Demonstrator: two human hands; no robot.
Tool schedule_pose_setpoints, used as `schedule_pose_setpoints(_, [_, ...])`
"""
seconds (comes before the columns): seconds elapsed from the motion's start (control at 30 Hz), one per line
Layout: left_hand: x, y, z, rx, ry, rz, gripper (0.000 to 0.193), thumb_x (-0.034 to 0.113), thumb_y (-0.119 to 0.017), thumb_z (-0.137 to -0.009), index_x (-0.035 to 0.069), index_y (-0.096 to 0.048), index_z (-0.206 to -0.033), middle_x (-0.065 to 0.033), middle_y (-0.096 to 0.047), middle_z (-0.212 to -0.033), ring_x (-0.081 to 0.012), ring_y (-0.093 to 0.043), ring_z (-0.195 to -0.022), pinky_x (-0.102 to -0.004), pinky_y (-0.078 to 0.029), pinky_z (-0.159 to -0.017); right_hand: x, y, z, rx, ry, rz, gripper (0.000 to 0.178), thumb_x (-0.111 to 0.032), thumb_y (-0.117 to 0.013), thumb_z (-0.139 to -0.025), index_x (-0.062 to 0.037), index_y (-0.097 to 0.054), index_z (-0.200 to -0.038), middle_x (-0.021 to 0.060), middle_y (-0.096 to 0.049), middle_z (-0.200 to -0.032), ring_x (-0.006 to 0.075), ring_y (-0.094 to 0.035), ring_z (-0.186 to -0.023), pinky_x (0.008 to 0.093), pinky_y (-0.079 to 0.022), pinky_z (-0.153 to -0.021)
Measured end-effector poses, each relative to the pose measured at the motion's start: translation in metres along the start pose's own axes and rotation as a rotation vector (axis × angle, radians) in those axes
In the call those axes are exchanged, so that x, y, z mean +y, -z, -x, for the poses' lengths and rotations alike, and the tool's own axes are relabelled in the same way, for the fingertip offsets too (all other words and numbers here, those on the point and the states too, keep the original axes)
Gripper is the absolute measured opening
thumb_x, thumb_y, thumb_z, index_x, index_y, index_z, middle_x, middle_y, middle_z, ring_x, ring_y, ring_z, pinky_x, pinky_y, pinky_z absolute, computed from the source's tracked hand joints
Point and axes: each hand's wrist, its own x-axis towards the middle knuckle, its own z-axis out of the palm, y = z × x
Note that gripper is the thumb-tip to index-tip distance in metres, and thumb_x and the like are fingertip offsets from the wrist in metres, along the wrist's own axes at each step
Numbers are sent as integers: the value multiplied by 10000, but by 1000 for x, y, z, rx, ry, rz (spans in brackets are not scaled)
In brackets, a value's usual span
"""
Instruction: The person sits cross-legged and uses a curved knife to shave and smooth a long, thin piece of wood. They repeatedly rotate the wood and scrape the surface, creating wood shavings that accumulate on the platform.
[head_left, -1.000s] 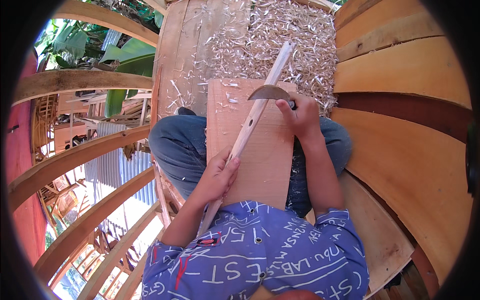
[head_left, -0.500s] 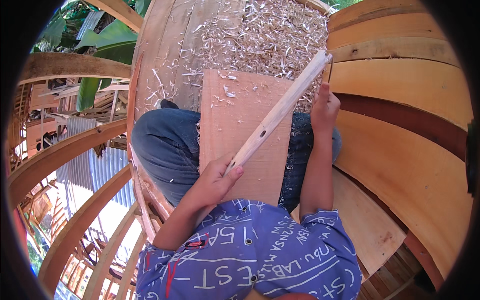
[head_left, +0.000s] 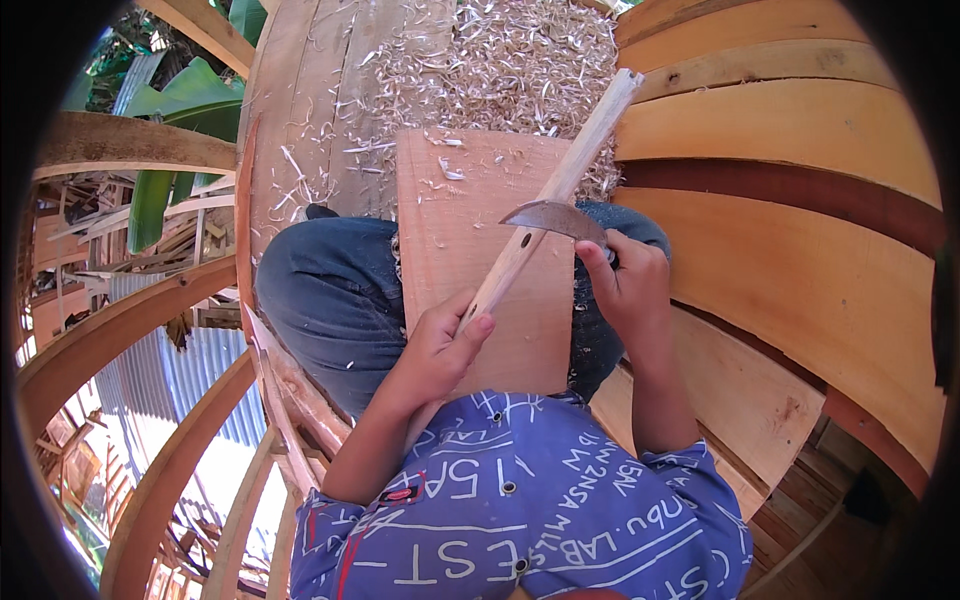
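My left hand [head_left: 440, 348] is closed around the lower part of a pale wooden stick [head_left: 577, 160], which slants up to the right and has a dark knot partway along. A curved, sickle-like blade [head_left: 553, 217] lies across the stick just above that knot. My right hand [head_left: 632, 285] grips the blade's tool at its right end, thumb extended along it; the handle is mostly hidden in the fist. Under the stick a flat reddish wooden board [head_left: 485, 300] rests over my lap, between my bent knees in blue jeans.
Curly wood shavings [head_left: 500, 75] cover the plank floor [head_left: 290, 130] ahead, with a few on the board. A wall of wide orange-brown planks [head_left: 780, 130] stands close on the right. Along the left runs an open slatted railing [head_left: 130, 320], with leaves and corrugated sheets beyond.
The right hand has moved down and toward me, bringing the blade from the stick's far end to near the knot, where its broad face now shows. The left hand keeps its hold.
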Motion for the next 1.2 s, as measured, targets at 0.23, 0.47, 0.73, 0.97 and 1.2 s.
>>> schedule_pose_setpoints(0.23, [-3,-13,1,120,-143,-243,267,266,-532,-944,1,-522,-915,-10,-435,-659,-83,-389,-650,-265,-349,-563,20,14,-8,111,3,189,588,-572,-569,-832,-26,-533,-616,183,-530,-555,378,-553,-550,426,-418,-487])
schedule_pose_setpoints(0.47, [-4,-16,4,151,-198,-335,261,258,-547,-934,5,-515,-875,-20,-415,-643,-87,-379,-628,-264,-336,-548,58,26,-30,305,-203,297,641,-628,-511,-845,-14,-587,-680,195,-545,-564,388,-567,-563,428,-428,-501])
schedule_pose_setpoints(0.73, [-1,-24,3,239,-137,-425,258,221,-626,-875,-17,-591,-970,-50,-502,-643,-97,-441,-600,-266,-373,-544,29,14,9,84,-136,91,609,-576,-498,-883,-9,-606,-691,206,-557,-597,401,-572,-595,433,-428,-523])
schedule_pose_setpoints(0.97, [-8,-32,1,296,-191,-594,279,245,-680,-833,-5,-585,-913,-181,-562,-613,-300,-595,-533,-354,-433,-499,64,17,-9,84,-333,142,607,-570,-507,-878,-2,-605,-686,230,-578,-639,421,-579,-629,439,-448,-553])
schedule_pose_setpoints(1.2, [-6,-36,-1,321,-154,-685,323,291,-692,-823,-2,-589,-912,-198,-578,-603,-356,-609,-542,-393,-448,-481,52,14,10,-8,-329,111,613,-573,-496,-879,0,-648,-721,231,-591,-641,414,-596,-644,440,-463,-565])
